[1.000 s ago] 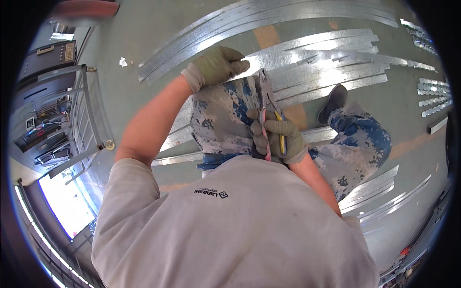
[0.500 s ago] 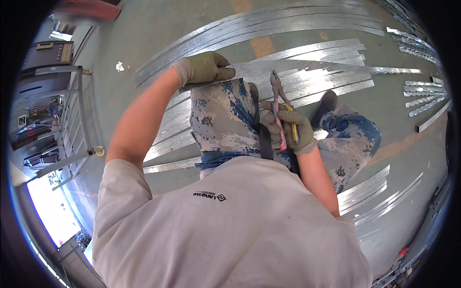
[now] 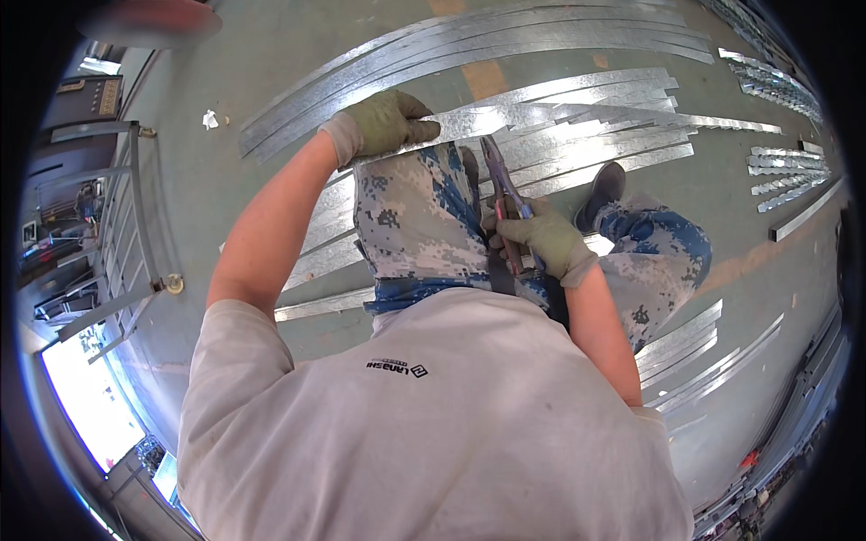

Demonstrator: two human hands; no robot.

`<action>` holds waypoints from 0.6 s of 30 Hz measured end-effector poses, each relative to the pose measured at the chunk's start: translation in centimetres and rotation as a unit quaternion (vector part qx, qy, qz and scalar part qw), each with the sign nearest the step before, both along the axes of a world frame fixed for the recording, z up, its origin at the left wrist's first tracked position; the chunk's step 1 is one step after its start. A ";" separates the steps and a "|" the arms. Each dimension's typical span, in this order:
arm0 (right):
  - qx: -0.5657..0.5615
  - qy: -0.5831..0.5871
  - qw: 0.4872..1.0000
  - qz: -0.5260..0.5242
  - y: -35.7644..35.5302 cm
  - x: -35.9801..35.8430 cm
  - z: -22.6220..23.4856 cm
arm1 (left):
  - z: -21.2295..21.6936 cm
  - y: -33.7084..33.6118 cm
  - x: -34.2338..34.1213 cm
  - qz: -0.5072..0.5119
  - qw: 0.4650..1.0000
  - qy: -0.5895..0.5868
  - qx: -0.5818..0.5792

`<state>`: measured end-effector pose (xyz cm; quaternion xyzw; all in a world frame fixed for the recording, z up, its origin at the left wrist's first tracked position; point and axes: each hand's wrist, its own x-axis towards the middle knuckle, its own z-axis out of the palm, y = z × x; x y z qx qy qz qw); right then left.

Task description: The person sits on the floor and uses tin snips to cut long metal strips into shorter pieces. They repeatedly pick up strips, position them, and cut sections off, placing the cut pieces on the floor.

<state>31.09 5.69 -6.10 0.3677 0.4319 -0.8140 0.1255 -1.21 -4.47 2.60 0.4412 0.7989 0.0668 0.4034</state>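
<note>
My left hand (image 3: 386, 124), in a green-grey work glove, grips the near end of a long flat metal strip (image 3: 541, 114) above my left knee. From there the strip runs off to the right over other strips. In my gloved right hand (image 3: 548, 238) is a pair of pliers (image 3: 499, 171) with reddish and bluish-looking handles. Its jaws point away from me, with their tip at the strip's near edge; whether they touch it I cannot tell. My camouflage trouser leg (image 3: 410, 216) lies under the strip's held end.
More flat metal strips (image 3: 613, 34) lie fanned across the floor ahead. Bundles of twisted metal strips (image 3: 785, 167) are at the right, and further strips (image 3: 681, 347) at the lower right. A wheeled metal frame (image 3: 135, 216) stands at the left. A blurred red object (image 3: 149, 22) shows at the upper left.
The pliers have tilted left and turned, their jaws now at the strip's near edge. My left hand keeps its hold on the strip. The view has shifted slightly.
</note>
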 end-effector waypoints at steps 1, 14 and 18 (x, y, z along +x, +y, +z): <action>0.017 -0.011 1.000 0.010 0.0 -0.2 0.0 | -0.1 0.0 -0.1 0.002 1.000 0.000 0.002; 0.065 -0.030 0.997 0.014 -0.1 -1.1 -0.7 | -0.9 -0.2 -0.3 0.021 1.000 -0.013 0.017; 0.063 -0.028 0.998 0.010 -0.1 -1.4 0.0 | -0.8 -0.2 -0.3 0.024 0.999 -0.017 0.014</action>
